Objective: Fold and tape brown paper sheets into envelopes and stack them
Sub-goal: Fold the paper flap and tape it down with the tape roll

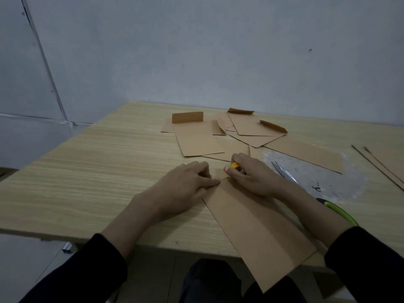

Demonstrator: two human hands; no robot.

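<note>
Head view: right hand point(251, 174) grip clenches yellow tool point(234, 165), left hand point(185, 184) flat on sheet point(258, 226); scissors point(284, 171) beside.

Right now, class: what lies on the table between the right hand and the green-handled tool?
In the head view, scissor blades on a clear plastic sheet lie between the right hand and the green-handled tool.

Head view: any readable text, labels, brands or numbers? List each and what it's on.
None readable.
Small yellow item in the right hand: no legible print, too small and mostly covered.
Dark marks on the clear plastic sheet: blurred specks, cannot tell if writing.
Folded brown paper under both hands, envelopes at the back, scissors, green-handled tool: no visible markings.
</note>
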